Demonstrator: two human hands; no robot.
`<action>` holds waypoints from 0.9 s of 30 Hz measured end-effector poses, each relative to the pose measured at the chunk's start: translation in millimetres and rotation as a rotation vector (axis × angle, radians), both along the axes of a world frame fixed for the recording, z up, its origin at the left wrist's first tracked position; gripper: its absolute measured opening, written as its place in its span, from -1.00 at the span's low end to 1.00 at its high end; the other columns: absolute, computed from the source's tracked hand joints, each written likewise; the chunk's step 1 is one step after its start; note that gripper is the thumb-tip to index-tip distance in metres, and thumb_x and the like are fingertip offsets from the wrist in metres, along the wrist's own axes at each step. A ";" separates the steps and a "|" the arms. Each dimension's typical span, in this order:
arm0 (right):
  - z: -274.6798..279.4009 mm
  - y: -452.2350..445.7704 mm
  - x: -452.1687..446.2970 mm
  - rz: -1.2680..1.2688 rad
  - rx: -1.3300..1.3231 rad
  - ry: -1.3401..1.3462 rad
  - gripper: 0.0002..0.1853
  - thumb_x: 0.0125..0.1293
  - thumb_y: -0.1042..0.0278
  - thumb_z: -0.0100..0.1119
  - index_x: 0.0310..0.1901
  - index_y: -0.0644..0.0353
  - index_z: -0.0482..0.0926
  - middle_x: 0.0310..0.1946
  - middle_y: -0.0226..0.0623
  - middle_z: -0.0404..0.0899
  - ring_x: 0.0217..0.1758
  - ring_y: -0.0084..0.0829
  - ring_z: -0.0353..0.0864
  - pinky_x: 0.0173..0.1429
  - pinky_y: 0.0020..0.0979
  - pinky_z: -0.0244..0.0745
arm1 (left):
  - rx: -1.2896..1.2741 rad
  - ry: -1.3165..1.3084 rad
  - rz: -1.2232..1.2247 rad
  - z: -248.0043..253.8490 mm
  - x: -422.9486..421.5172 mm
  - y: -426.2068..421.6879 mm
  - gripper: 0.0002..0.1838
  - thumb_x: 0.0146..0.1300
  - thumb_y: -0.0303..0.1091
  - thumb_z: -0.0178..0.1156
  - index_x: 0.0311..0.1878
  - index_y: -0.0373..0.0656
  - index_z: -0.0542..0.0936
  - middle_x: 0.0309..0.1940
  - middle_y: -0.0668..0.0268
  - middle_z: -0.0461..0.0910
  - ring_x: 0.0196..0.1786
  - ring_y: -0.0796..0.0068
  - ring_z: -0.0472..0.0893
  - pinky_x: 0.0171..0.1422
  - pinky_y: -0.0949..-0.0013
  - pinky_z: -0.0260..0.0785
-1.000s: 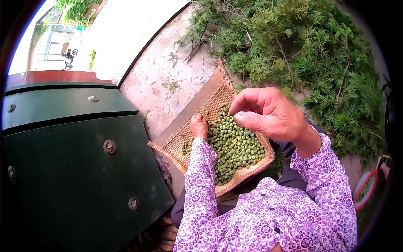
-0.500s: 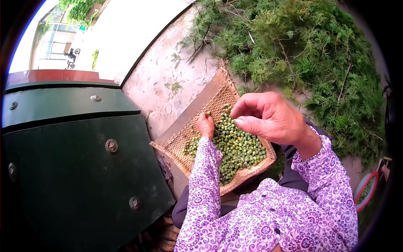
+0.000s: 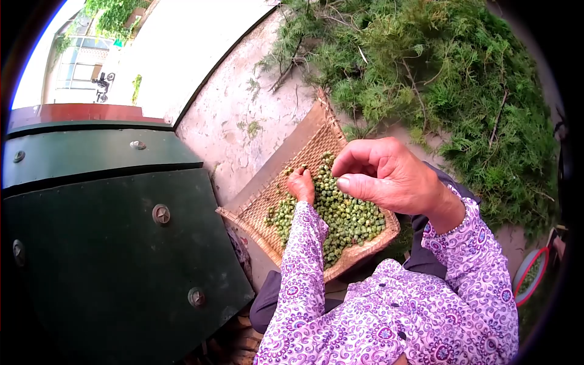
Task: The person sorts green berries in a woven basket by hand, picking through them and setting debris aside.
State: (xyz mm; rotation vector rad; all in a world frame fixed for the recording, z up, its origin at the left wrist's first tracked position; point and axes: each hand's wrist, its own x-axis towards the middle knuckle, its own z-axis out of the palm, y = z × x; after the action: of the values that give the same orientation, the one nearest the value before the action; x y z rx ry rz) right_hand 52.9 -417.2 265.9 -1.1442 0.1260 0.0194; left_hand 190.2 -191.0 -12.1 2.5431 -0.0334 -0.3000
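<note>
A scoop-shaped woven winnowing basket [image 3: 263, 214] lies before me, heaped with small round green cones [image 3: 350, 222]. My left hand [image 3: 301, 185] is low over the weave at the left side of the heap. Its fingers are bent together, and a small green cone [image 3: 305, 165] shows at the fingertips. Above the right side of the heap, my right hand [image 3: 395, 179] is raised with curled fingers. A narrow gap separates its thumb tip from the forefinger, and nothing shows between them. The hand covers part of the heap.
A large pile of green conifer branches [image 3: 450, 91] lies beyond the basket to the right. A dark green metal-studded door panel [image 3: 115, 255] stands close on the left. A red-rimmed sieve [image 3: 530, 277] is at the far right, and loose sprigs lie on the concrete [image 3: 231, 121].
My left hand has shifted slightly right and down over the basket. My right hand has dropped a little, and its thumb and forefinger look slightly farther apart.
</note>
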 end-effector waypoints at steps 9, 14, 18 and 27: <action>3.3 2.2 3.8 0.014 -0.096 0.052 -0.84 0.19 0.46 0.13 -0.21 0.31 0.48 -0.42 -0.48 0.49 -0.34 -0.71 0.40 -0.26 -0.62 0.34 | 0.173 0.010 -0.092 -1.4 10.2 -0.5 -0.84 0.00 -0.31 0.12 -0.39 -0.15 0.61 -0.43 0.10 0.59 -0.34 0.15 0.57 -0.23 0.19 0.38; 3.8 -1.0 2.4 0.003 -0.067 0.010 -0.84 0.19 0.46 0.13 -0.21 0.31 0.48 -0.41 -0.48 0.49 -0.34 -0.71 0.41 -0.25 -0.62 0.35 | 0.193 -0.041 -0.456 -16.0 20.1 17.9 -0.89 0.05 -0.33 0.10 -0.43 -0.16 0.51 -0.49 0.06 0.54 -0.36 0.08 0.54 -0.24 0.14 0.36; -2.0 2.6 0.9 -0.064 -0.135 0.028 -0.87 0.17 0.45 0.12 -0.30 0.33 0.53 -0.51 -0.41 0.54 -0.42 -0.69 0.46 -0.33 -0.58 0.40 | -0.226 0.087 -0.198 26.6 79.2 26.1 -0.91 0.03 -0.46 0.13 -0.42 -0.27 0.47 -0.56 0.21 0.53 -0.53 0.42 0.50 -0.38 0.35 0.38; 0.1 -2.5 2.1 0.009 -0.150 0.058 -0.82 0.19 0.42 0.14 -0.21 0.30 0.49 -0.42 -0.47 0.50 -0.34 -0.70 0.42 -0.26 -0.62 0.37 | 0.004 -0.099 -0.393 -12.8 104.9 53.3 -0.79 -0.06 -0.44 0.13 -0.29 -0.12 0.61 -0.30 0.18 0.57 -0.20 0.22 0.55 -0.08 0.30 0.39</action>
State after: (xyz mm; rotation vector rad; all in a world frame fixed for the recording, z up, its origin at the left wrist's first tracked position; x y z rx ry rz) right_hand 55.0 -419.7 266.0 -1.2947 0.1761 0.0520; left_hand 295.1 -137.7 -24.9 2.5398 -0.5745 -0.3236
